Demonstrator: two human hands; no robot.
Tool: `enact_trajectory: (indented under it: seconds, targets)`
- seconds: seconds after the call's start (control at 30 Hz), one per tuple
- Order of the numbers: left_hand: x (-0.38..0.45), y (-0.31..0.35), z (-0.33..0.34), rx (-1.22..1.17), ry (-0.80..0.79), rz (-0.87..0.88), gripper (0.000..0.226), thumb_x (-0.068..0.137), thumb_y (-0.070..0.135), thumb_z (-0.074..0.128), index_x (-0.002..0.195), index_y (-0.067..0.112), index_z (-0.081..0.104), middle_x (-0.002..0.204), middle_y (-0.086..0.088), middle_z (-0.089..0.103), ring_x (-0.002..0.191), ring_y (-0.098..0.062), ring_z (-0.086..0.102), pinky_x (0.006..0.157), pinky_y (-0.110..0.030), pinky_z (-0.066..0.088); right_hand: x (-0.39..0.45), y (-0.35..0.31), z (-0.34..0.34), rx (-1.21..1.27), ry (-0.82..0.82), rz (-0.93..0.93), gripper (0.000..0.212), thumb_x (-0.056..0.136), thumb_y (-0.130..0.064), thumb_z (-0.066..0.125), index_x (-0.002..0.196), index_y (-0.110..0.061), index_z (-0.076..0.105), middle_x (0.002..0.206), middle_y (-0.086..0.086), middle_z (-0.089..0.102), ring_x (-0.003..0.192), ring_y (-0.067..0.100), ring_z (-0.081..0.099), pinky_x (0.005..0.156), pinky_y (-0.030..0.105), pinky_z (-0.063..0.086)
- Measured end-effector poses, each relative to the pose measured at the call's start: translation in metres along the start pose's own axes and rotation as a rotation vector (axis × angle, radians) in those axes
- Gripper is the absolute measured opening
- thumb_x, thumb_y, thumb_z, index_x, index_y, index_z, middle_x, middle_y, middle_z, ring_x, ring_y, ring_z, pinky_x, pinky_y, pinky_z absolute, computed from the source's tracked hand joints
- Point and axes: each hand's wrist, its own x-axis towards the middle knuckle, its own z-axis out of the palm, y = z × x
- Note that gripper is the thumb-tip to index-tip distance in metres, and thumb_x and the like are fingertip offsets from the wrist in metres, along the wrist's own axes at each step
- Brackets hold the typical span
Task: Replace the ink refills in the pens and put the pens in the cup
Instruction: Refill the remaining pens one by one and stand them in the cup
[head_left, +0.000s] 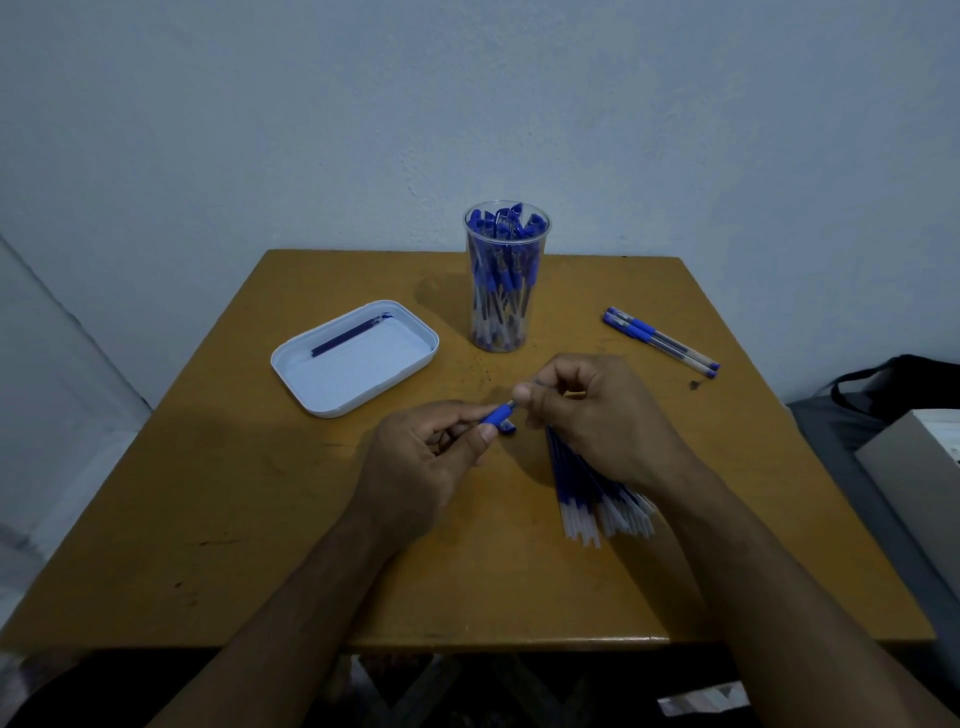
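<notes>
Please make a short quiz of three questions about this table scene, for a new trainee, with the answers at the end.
1. True or false: the white tray holds one dark refill.
2. How many pens lie loose on the table, right of the cup? A) two B) five C) none
3. Fill in: the left hand grips a pen by its blue ____.

Key:
1. True.
2. A. Two pens lie side by side there.
3. Grip. The right hand pinches a thin part at the pen's tip, above the bundle of refills.
</notes>
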Motion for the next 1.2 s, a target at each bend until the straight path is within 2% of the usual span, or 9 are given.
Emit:
enact_trajectory:
  seconds: [0.07,0.17,0.3,0.57,0.7,0.77,0.83,1.03,1.2]
  targets:
    - [0.0,0.0,0.0,-0.016,0.01,-0.006,0.025,0.095,0.015,0.068,0.115,0.029,0.072,0.08,0.006,0.073,0.075,-0.015,0.068,0.068,-0.02,0.055,0.001,0.001,0.001,-0.069,0.021,0.004,0.037,0.094,-0.047,0.063,0.079,-0.016,0.074,0.067,-0.003,0.069,0.054,0.002,0.057,0.053,0.015,0.041]
    - [0.001,-0.001,-0.001,0.001,0.007,-0.009,0.024,0.094,0.018,0.069,0.115,0.028,0.073,0.081,0.008,0.073,0.077,-0.015,0.069,0.068,-0.022,0.056,0.001,-0.001,-0.002,0.016,-0.045,0.012,0.021,0.092,-0.038,0.069,0.105,-0.021,0.075,0.079,-0.003,0.07,0.057,0.002,0.058,0.055,0.014,0.043]
    - [0.0,-0.003,0.0,0.043,0.002,0.021,0.028,0.093,0.017,0.071,0.12,0.021,0.074,0.086,0.006,0.073,0.079,-0.02,0.067,0.068,-0.03,0.058,0.001,-0.003,-0.001,0.112,-0.053,0.035,0.009,0.093,-0.023,0.071,0.09,-0.016,0.077,0.067,-0.001,0.068,0.046,0.01,0.045,0.044,0.022,0.037]
    - [-0.001,0.0,0.002,0.031,0.09,0.027,0.026,0.092,0.022,0.071,0.117,0.03,0.072,0.085,0.007,0.072,0.079,-0.021,0.066,0.071,-0.038,0.059,0.003,-0.006,0.009,0.182,0.025,0.092,0.008,0.092,-0.026,0.073,0.095,-0.02,0.077,0.076,0.006,0.07,0.05,0.009,0.049,0.05,0.026,0.041]
    - [0.006,-0.005,-0.004,-0.096,0.321,-0.123,0.02,0.097,0.02,0.068,0.116,0.019,0.073,0.082,0.003,0.073,0.08,-0.019,0.071,0.078,-0.049,0.062,0.007,-0.006,0.019,-0.35,0.11,0.053,0.033,0.096,-0.037,0.067,0.127,-0.025,0.069,0.109,-0.01,0.069,0.085,-0.001,0.058,0.071,0.012,0.04]
    - [0.008,-0.006,-0.007,-0.094,0.373,-0.137,0.021,0.097,0.019,0.067,0.118,0.013,0.072,0.081,0.004,0.073,0.081,-0.021,0.072,0.076,-0.049,0.062,0.008,-0.006,0.024,-0.607,0.064,0.061,0.027,0.101,-0.035,0.06,0.122,-0.022,0.071,0.115,-0.003,0.064,0.099,0.01,0.06,0.08,0.022,0.048]
    - [0.008,-0.004,-0.007,-0.083,0.374,-0.133,0.018,0.097,0.019,0.067,0.115,0.018,0.071,0.082,0.003,0.074,0.081,-0.021,0.072,0.072,-0.042,0.062,0.008,-0.006,0.034,-0.737,-0.012,0.107,0.025,0.103,-0.037,0.053,0.113,-0.023,0.071,0.108,-0.002,0.056,0.091,0.015,0.057,0.077,0.03,0.05]
    - [0.008,-0.005,-0.007,-0.074,0.353,-0.111,0.02,0.098,0.017,0.067,0.117,0.018,0.071,0.08,0.004,0.072,0.078,-0.014,0.071,0.065,-0.028,0.056,0.006,-0.003,0.054,-0.896,-0.066,0.097,0.023,0.102,-0.036,0.054,0.116,-0.021,0.064,0.114,0.001,0.05,0.089,0.017,0.058,0.078,0.037,0.057]
    - [0.007,-0.004,-0.007,-0.061,0.318,-0.088,0.017,0.098,0.018,0.067,0.113,0.024,0.071,0.08,0.003,0.072,0.077,-0.017,0.07,0.062,-0.025,0.055,0.004,-0.003,0.053,-0.751,0.008,0.036,0.014,0.101,-0.026,0.056,0.114,-0.023,0.061,0.106,-0.002,0.056,0.09,0.013,0.054,0.078,0.034,0.055]
